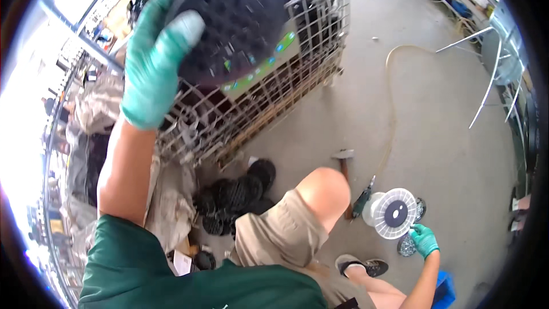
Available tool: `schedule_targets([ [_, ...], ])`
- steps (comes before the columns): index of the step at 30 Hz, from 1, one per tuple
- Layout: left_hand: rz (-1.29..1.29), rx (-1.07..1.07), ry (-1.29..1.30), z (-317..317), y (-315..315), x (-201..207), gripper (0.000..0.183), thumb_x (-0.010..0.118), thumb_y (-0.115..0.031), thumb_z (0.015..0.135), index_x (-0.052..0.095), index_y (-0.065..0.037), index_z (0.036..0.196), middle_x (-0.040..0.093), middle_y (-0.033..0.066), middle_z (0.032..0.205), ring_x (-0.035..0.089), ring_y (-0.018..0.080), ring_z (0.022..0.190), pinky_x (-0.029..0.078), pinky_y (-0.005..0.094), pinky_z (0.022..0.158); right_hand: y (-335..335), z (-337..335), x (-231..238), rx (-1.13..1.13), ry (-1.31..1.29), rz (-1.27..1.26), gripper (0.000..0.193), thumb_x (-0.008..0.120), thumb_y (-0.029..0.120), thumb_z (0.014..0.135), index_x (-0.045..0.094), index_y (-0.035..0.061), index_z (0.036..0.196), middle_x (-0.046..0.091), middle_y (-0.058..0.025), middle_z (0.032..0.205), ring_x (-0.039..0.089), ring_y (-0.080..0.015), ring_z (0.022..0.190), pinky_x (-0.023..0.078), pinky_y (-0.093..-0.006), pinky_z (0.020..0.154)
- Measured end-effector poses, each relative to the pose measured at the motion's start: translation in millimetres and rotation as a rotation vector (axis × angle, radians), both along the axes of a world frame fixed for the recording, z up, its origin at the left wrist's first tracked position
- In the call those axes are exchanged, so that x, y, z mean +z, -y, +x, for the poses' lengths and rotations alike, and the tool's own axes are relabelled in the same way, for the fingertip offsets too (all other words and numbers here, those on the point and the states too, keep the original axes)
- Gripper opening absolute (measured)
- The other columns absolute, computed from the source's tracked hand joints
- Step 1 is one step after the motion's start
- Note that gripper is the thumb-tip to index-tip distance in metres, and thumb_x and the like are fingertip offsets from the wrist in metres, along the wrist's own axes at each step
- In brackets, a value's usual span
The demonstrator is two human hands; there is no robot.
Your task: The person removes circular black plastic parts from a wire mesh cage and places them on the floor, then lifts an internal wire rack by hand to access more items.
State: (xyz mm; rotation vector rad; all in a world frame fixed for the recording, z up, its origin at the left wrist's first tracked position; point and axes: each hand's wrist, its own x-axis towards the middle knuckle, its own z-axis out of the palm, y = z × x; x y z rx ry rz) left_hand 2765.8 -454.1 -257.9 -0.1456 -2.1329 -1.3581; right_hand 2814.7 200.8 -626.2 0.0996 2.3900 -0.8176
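Observation:
My left hand (151, 60), in a green glove, is raised at the upper left and closed on the edge of a large black round disc (234, 28). The disc is blurred and hangs over a wire cage cart (257, 100). Low on the right, my gloved right hand (424, 241) has its fingertips at the rim of a white plastic spool (393, 200) with a dark hub. The fingers look pinched on that rim. Beside the spool, two round pieces with a speckled surface (406, 245) are partly hidden by it and my hand.
A hammer (344, 166) and a hose-fed hand tool (363, 197) lie on the floor by my knee. Black round parts (234, 197) are piled near beige sacks (171, 200). A wire-legged stand (497, 57) is at right; a blue container (444, 290) sits below my right arm.

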Motion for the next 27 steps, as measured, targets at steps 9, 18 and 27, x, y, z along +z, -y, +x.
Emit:
schedule_targets([
  [9,-0.334,0.139,0.847,105.9,18.3,-257.4,0.075,0.082,-0.039,0.085,0.051,0.003,0.139,0.068,0.0275,0.122,0.067,0.04,0.114,0.053,0.0432,0.098,8.1,20.9,30.6,-0.163,0.082,-0.14,0.034,0.067,0.017,0.097,0.068,-0.0014,0.126,0.075,-0.0087,0.103,0.067,-0.0127,0.089,0.055,-0.0296,0.081],
  [18,-0.928,-0.19,0.989,36.5,-2.8,-396.6,0.072,0.081,-0.029,0.081,0.05,-0.005,0.142,0.063,0.0201,0.133,0.062,0.04,0.12,0.051,0.0473,0.1,-20.5,72.3,10.0,-0.13,0.075,0.102,0.035,0.069,0.029,0.096,0.071,0.004,0.121,0.073,-0.0222,0.112,0.071,-0.0362,0.102,0.054,-0.0415,0.091],
  [27,-1.244,-0.453,0.984,47.4,-3.2,-536.0,0.06,0.055,-0.006,0.096,0.043,-0.014,0.154,0.034,0.0084,0.166,0.031,0.0358,0.153,0.04,0.053,0.114,-30.0,79.8,13.3,-0.154,0.117,0.132,0.038,0.07,0.031,0.095,0.071,0.0034,0.122,0.074,-0.021,0.11,0.073,-0.0312,0.1,0.054,-0.0388,0.09],
])
